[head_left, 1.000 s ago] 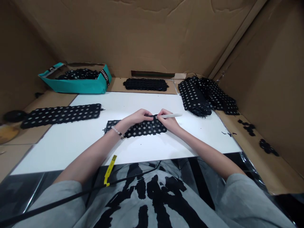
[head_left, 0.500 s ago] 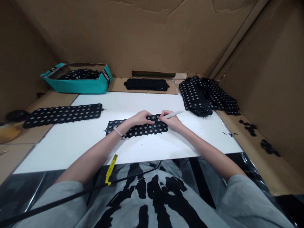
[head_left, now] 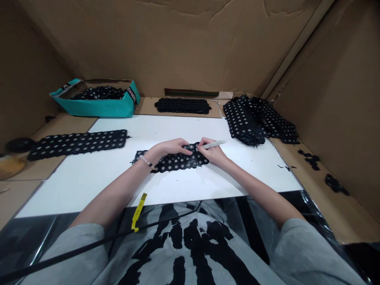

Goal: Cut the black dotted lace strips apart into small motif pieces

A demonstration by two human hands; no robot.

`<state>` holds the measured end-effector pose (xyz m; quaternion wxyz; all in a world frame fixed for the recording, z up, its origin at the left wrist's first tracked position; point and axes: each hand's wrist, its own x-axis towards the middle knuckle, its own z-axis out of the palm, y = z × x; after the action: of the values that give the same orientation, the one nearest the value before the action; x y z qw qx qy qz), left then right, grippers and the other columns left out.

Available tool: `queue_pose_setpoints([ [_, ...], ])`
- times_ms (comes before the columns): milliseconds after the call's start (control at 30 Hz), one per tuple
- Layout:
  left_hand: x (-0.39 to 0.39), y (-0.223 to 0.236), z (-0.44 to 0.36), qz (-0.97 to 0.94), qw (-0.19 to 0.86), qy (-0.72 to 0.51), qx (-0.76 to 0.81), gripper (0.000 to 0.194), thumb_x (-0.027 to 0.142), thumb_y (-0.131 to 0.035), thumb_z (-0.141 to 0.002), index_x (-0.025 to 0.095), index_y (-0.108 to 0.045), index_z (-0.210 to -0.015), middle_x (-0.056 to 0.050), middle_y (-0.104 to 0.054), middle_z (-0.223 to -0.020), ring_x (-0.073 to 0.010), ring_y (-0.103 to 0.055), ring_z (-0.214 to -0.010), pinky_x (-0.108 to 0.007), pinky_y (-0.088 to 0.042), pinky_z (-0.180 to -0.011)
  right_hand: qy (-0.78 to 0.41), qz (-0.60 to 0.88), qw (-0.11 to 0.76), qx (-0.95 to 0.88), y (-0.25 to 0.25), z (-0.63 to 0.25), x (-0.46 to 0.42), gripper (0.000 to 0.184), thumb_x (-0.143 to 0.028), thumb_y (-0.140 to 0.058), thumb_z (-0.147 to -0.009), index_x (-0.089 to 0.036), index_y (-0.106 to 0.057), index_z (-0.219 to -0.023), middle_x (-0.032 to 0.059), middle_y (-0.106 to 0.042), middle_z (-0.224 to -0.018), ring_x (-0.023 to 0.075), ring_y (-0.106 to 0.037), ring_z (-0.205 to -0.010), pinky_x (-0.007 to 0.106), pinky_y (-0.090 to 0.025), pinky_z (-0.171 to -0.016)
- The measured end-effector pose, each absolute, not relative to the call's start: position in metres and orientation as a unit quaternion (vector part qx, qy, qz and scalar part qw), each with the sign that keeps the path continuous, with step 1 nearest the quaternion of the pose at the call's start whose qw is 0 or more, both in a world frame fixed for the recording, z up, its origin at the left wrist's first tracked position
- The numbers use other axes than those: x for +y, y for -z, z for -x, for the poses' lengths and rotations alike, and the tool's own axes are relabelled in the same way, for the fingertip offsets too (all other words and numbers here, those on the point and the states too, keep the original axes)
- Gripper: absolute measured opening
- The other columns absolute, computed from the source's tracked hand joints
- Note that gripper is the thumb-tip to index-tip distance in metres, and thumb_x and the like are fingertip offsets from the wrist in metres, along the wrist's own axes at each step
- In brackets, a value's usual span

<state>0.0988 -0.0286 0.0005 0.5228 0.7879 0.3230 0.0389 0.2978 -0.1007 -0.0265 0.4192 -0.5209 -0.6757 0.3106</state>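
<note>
A black fabric piece with rows of pale dots (head_left: 181, 161) lies on the white board in front of me. My left hand (head_left: 174, 147) rests on its upper middle, the thumb stretched apart from the fingers. Between the fingers of my right hand (head_left: 211, 152) is a slim white pen-like tool (head_left: 217, 143), its back end slanting up to the right. Its tip is hidden by my fingers, close to the right end of the dotted piece. I cannot tell whether the tip touches the fabric.
Left on the white board (head_left: 118, 182) lies another dotted strip (head_left: 80, 143). A teal box (head_left: 97, 107) holds dotted pieces at the back left. A dark stack (head_left: 183, 106) lies at the back, dotted stacks (head_left: 242, 118) at right, black scraps (head_left: 335, 184) on the cardboard.
My right hand and the pen-like tool have shifted slightly left. My left hand has moved a little left along the fabric piece, which lies nearly as before.
</note>
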Motion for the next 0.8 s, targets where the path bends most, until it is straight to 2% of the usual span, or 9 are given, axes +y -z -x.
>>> queue_pose_setpoints([
  [167, -0.027, 0.003, -0.098, -0.825, 0.474, -0.041, 0.305, 0.027, 0.045, -0.064, -0.074, 0.018, -0.066, -0.078, -0.003, -0.069, -0.079, -0.0187, -0.057, -0.072, -0.029, -0.04, -0.068, -0.312, 0.52, 0.405, -0.684, 0.024, -0.306, -0.1, 0.01, -0.027, -0.055, -0.074, -0.02, -0.054, -0.066, -0.0015, -0.06, -0.066, 0.0142, -0.051, -0.064, 0.027, -0.037, -0.062],
  [300, -0.031, 0.008, -0.095, -0.842, 0.381, -0.108, 0.367, 0.028, 0.043, -0.065, -0.073, 0.018, -0.068, -0.085, -0.004, -0.069, -0.086, -0.0209, -0.059, -0.08, -0.03, -0.04, -0.073, -0.385, 0.521, 0.405, -0.645, 0.018, -0.315, -0.095, 0.011, -0.028, -0.06, -0.07, -0.019, -0.056, -0.064, -0.0009, -0.061, -0.067, 0.0148, -0.054, -0.067, 0.027, -0.04, -0.065],
  [467, -0.036, 0.016, -0.094, -0.83, 0.367, -0.156, 0.39, 0.027, 0.044, -0.066, -0.074, 0.018, -0.068, -0.082, -0.003, -0.07, -0.083, -0.021, -0.06, -0.08, -0.03, -0.04, -0.075, -0.446, 0.483, 0.446, -0.607, 0.015, -0.305, -0.086, 0.013, -0.03, -0.063, -0.07, -0.018, -0.058, -0.068, 0.0053, -0.07, -0.097, 0.0166, -0.062, -0.089, 0.031, -0.044, -0.085],
  [633, -0.032, 0.022, -0.091, -0.816, 0.383, -0.171, 0.398, 0.029, 0.044, -0.066, -0.074, 0.017, -0.07, -0.084, -0.003, -0.071, -0.084, -0.0215, -0.061, -0.084, -0.03, -0.042, -0.076, -0.404, 0.512, 0.418, -0.632, 0.023, -0.293, -0.081, 0.014, -0.032, -0.061, -0.072, -0.019, -0.057, -0.069, 0.0, -0.064, -0.073, 0.0154, -0.057, -0.072, 0.028, -0.042, -0.071],
  [800, -0.03, 0.026, -0.092, -0.793, 0.427, -0.193, 0.389, 0.028, 0.045, -0.067, -0.073, 0.017, -0.069, -0.078, -0.003, -0.07, -0.079, -0.0196, -0.06, -0.078, -0.03, -0.042, -0.075, -0.4, 0.518, 0.432, -0.62, 0.023, -0.295, -0.083, 0.015, -0.033, -0.061, -0.073, -0.02, -0.056, -0.069, -0.0012, -0.062, -0.07, 0.0149, -0.054, -0.069, 0.027, -0.04, -0.067],
])
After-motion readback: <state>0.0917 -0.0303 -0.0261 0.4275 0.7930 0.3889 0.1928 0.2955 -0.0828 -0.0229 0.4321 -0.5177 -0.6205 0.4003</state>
